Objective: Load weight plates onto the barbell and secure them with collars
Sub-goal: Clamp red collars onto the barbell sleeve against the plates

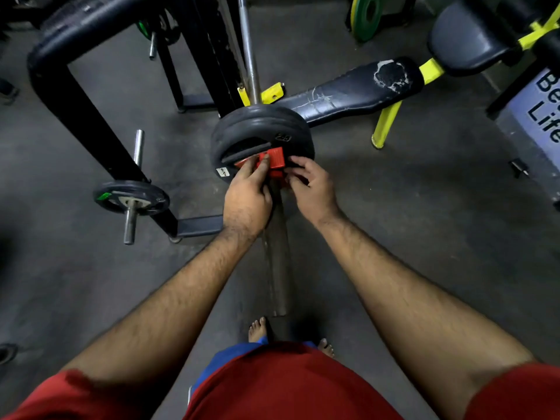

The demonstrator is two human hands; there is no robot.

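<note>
Nearest, a bare stretch of the barbell sleeve [277,268] runs out toward the person's feet. Further up it, the left hand [247,198] and right hand [312,189] both pinch the red collar [275,165], fingers closed on it, pressed against the black weight plates [262,131]. If its lever stays unlatched or a gap remains, the plates could creep outward; fingers could get nipped as it snaps shut.

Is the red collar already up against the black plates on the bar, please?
Yes, the collar sits on the bar against the outer plates, with the left hand and right hand on it.
</note>
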